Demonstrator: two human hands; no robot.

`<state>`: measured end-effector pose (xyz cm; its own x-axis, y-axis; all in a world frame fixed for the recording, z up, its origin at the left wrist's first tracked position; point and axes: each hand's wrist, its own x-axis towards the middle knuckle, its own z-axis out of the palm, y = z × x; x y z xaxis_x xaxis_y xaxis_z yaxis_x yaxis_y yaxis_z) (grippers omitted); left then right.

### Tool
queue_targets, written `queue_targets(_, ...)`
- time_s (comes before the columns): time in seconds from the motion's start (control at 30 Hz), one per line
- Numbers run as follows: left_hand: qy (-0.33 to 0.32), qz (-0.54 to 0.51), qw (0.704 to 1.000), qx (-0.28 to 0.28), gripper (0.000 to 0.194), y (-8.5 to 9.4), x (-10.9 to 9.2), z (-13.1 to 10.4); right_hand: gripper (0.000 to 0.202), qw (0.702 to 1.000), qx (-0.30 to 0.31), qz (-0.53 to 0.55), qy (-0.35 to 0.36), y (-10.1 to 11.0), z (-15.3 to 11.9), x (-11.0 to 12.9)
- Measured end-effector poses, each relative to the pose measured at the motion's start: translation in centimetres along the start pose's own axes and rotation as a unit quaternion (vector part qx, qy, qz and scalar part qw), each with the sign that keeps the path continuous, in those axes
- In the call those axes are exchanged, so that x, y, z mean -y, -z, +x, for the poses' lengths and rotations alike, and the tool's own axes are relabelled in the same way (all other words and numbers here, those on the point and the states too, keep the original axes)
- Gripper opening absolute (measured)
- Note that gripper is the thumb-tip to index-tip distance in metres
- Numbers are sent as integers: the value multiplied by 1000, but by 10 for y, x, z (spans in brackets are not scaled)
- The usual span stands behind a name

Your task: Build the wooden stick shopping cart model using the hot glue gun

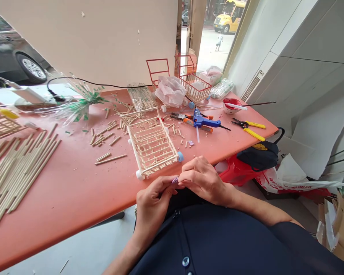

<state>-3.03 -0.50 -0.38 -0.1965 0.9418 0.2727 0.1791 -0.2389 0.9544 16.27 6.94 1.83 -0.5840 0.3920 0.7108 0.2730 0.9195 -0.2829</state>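
Note:
Just off the table's front edge, my left hand [154,198] and my right hand [206,181] meet in front of my body. Both are closed, fingertips pinching a small crinkled purple wrapper [174,180] between them. Most of the wrapper is hidden by the fingers. Right behind my hands a small cart made of wooden sticks [151,141] lies on the table, with white caps and a blue cap [180,156] as wheels. Neither hand touches it. Another purple scrap [191,143] rests beyond my right hand.
On the orange table [83,191] are long wooden sticks [25,172], cut pieces [103,137], a blue glue gun [203,119], pliers [180,116], yellow-handled wire strippers [249,128] and a red paint bowl [232,106]. A red-trimmed cart [195,86] stands behind. A red stool [237,172] is at right.

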Motion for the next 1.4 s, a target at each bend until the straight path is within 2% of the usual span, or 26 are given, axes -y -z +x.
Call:
queue_targets(0.1, -81, 90, 992, -25, 14, 2, 5, -1, 4, 1000, 4, -18, 0, -1, 2, 2)
queue_targets(0.27, -217, 229, 947, -60, 15, 5, 8, 1, 3, 1000, -6, -22, 1, -4, 1, 2)
queue_targets(0.47, -273, 274, 920, -62, 17, 5, 8, 4, 3, 1000, -2, -22, -7, -3, 1, -2)
queue_targets(0.6, -295, 285, 910, -65, 16, 6, 12, 3, 3, 998, 25, -50, 22, 4, 5, -4)
queue_targets(0.77, -274, 297, 914, -39, 22, 6, 11, 2, 6, 994, 60, -83, 41, 9, 7, -6)
queue_targets(0.9, -263, 295, 918, -38, 24, 6, 11, 1, 7, 993, 75, -85, 19, 6, 5, -5)
queue_targets(1.0, -259, 284, 922, -40, 24, 6, 10, 0, 10, 996, 76, -38, -20, 0, 2, -4)
queue_targets(1.17, -249, 253, 933, -48, 22, 6, 9, -1, 10, 993, 37, 77, -85, -7, -2, -2)
queue_targets(1.3, -151, 196, 969, -15, 16, 5, 9, -1, 10, 985, 48, 124, -107, -4, -1, -1)
queue_targets(1.4, -54, 107, 992, 37, 13, 5, 6, -1, 9, 967, 72, 183, -163, 0, 2, 1)
